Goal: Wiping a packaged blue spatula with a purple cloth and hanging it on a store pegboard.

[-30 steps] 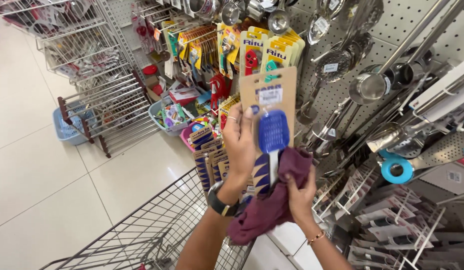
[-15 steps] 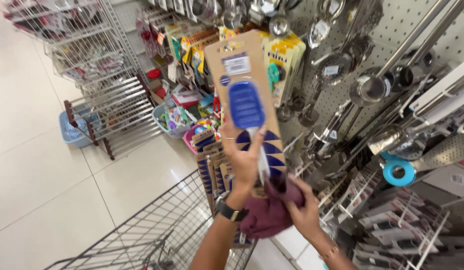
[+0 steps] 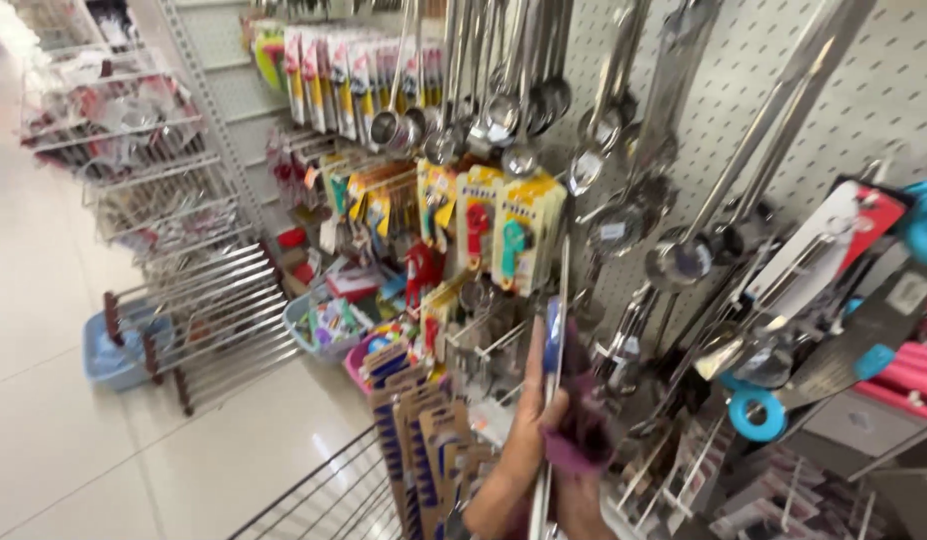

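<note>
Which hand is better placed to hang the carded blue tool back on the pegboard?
Probably left. The left hand grips the carded blue tool, seen edge-on, close to the pegboard hooks. The right hand sits lower, bunched around a maroon cloth.

ladles above carded packs; cart left of hand

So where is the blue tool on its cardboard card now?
In the head view, the carded blue tool is edge-on at lower centre, held by the left hand, beside the maroon cloth, before the hanging ladles.
</note>
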